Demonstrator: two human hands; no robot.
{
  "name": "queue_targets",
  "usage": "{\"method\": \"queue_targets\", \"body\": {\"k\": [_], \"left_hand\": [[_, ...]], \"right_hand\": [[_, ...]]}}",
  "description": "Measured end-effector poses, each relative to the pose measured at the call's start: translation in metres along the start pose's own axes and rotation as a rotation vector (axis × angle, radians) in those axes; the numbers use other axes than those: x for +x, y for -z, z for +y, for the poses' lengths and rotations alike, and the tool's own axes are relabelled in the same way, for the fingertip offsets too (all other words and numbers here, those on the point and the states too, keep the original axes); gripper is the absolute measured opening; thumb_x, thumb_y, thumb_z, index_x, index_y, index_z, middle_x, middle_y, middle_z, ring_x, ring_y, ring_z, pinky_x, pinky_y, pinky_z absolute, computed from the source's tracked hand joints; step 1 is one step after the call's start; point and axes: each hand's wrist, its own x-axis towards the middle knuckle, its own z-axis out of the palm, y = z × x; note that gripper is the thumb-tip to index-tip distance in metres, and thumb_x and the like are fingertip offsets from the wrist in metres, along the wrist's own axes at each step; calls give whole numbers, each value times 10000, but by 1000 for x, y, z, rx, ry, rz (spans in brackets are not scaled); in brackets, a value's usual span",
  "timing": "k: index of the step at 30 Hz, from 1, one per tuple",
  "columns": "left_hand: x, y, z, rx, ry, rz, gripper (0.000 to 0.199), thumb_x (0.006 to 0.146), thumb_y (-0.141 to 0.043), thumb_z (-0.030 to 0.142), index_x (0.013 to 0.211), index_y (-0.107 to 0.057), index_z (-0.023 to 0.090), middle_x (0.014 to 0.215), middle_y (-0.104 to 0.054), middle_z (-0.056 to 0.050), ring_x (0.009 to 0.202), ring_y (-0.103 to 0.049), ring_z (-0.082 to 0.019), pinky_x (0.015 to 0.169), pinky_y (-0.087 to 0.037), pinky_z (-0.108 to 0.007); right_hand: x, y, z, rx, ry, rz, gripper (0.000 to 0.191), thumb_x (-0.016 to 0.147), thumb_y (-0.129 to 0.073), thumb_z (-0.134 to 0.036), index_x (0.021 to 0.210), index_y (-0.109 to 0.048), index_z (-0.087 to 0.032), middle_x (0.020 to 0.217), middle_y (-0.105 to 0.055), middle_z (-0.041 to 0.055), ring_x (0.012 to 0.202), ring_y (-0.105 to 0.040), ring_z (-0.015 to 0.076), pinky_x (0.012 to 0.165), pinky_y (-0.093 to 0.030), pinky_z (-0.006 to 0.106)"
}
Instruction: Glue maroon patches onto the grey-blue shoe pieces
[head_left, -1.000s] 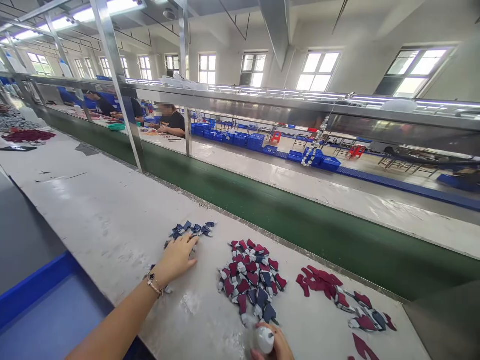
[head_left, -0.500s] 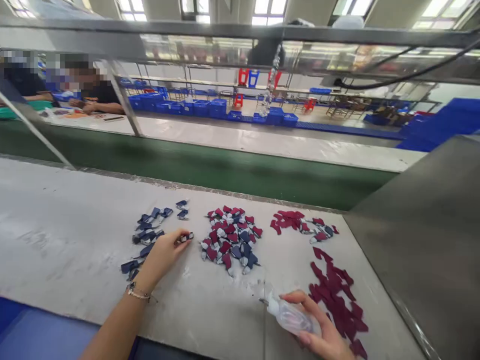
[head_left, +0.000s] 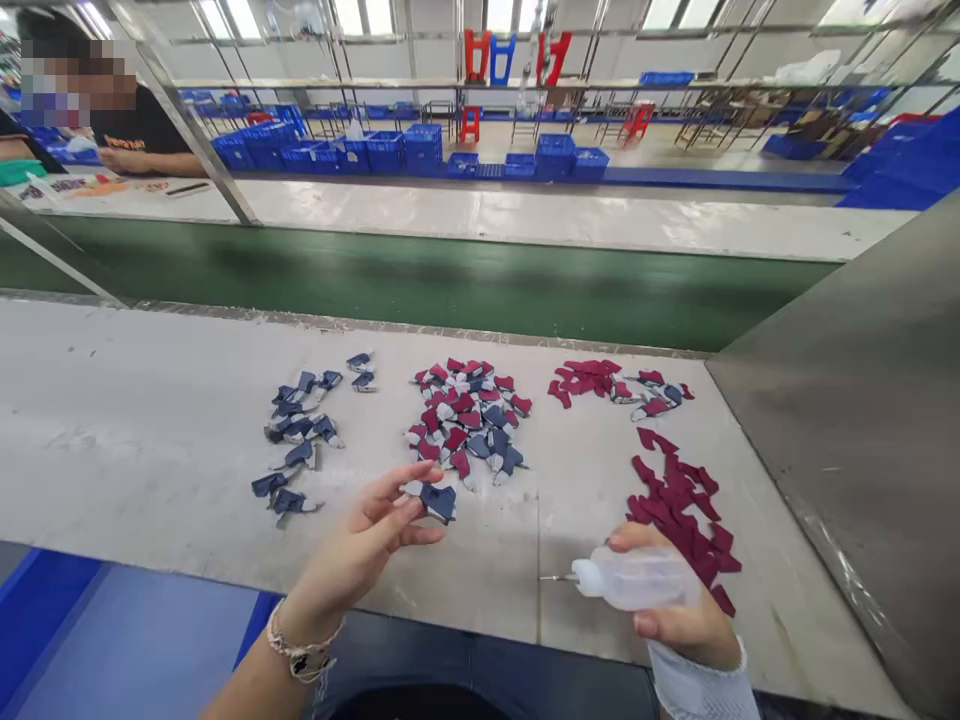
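The person's right hand (head_left: 675, 622) is grasping a clear plastic squeeze bottle (head_left: 637, 578), and its fingers (head_left: 626, 538) are closing around the bottle body, with the thin metal nozzle pointing to the left. The left hand (head_left: 360, 548) is staying open above the surface (head_left: 150, 440), with a bracelet (head_left: 300, 650) on the wrist. Its fingers (head_left: 397, 490) are spreading released, and they are very near one navy-and-white fabric piece (head_left: 439, 502), but I cannot tell if they are touching it. This piece is lying just below the mixed red-and-navy pile (head_left: 465, 420). Left of this pile, navy pieces (head_left: 296, 435) are lying scattered. Right of it, burgundy pieces (head_left: 679, 515) are lying. Beyond it, a co-worker (head_left: 142, 135) is sitting at another surface.
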Motion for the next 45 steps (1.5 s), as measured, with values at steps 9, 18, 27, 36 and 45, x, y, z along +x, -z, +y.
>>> {"method": "queue_targets", "body": {"k": [9, 18, 27, 36, 45], "left_hand": [[-15, -42, -9, -131, 228, -298, 463, 832, -766, 423, 1258, -666, 270, 998, -596, -62, 848, -636, -187, 774, -612, -350], [-18, -47, -24, 283, 75, -288, 640, 850, -617, 74, 1421, -420, 284, 1270, -567, -104, 1104, -653, -213, 867, -579, -337], [-13, -46, -31, 620, -33, -41, 536, 740, -848, 433, 1108, -513, 234, 697, -625, 52, 541, -588, -114, 506, -441, -218], [-22, -58, -22, 672, -68, -2, 496, 690, -870, 376, 968, -481, 243, 533, -483, 121, 460, -477, -90, 456, -343, -188], [-27, -63, -17, 694, -177, -28, 415, 708, -835, 302, 935, -493, 242, 547, -477, 124, 458, -473, -69, 456, -329, -162]], "right_hand": [[-19, -35, -37, 56, -183, -288, 549, 666, -880, -531, 1125, -697, -293, 788, -773, 56, 627, -718, 211, 567, -559, 298], [-19, -33, -43, -124, -66, -331, 415, 740, -866, -237, 1112, -720, -351, 827, -719, 31, 635, -690, 182, 518, -546, 243], [-12, -58, -42, -77, -136, -378, 341, 678, -883, -364, 961, -710, -282, 691, -668, -22, 532, -581, 129, 488, -468, 219], [-16, -88, -71, -457, 172, -91, 290, 690, -858, -242, 878, -646, -299, 695, -663, -45, 528, -595, 151, 457, -486, 249], [-15, -109, -74, -713, 344, -31, 267, 786, -788, -324, 846, -532, -282, 669, -598, -100, 510, -568, 89, 446, -449, 209]]}}
